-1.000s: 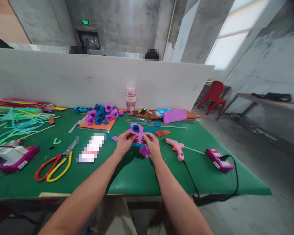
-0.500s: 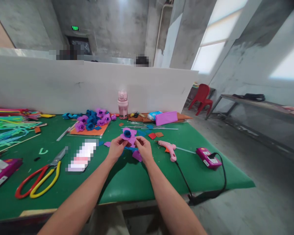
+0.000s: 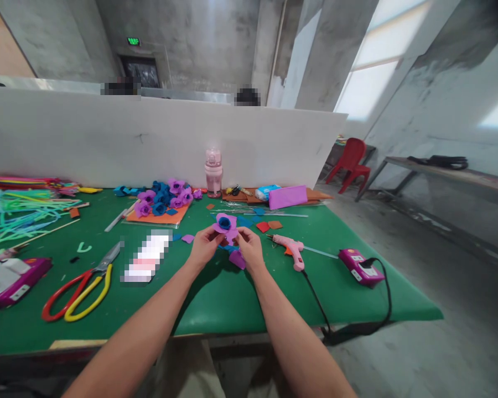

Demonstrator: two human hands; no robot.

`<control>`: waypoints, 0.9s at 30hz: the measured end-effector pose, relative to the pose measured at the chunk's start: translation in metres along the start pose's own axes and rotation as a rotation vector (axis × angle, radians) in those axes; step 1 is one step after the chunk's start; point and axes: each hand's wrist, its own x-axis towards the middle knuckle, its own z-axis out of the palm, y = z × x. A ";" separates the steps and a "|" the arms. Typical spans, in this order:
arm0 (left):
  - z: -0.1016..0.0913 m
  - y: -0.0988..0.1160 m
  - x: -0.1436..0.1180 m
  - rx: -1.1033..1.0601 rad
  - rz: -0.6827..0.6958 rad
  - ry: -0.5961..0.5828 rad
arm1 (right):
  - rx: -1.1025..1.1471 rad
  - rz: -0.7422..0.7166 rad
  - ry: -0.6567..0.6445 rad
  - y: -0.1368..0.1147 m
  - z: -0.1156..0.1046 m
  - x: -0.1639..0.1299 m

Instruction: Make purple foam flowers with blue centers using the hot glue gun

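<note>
Held the purple, blue-centred flower [image 3: 224, 223] above the table [image 3: 216, 309] in pinched fingers of left hand [image 3: 205, 245] and right hand [image 3: 251, 247]; possibly risked creasing or tearing it by tugging unevenly.

matt flower [image 3: 224, 222]; smooth plastic bottle [image 3: 213, 176]
</note>
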 end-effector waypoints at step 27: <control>-0.007 -0.015 0.005 0.046 0.055 0.012 | -0.021 -0.019 0.008 -0.001 0.002 0.000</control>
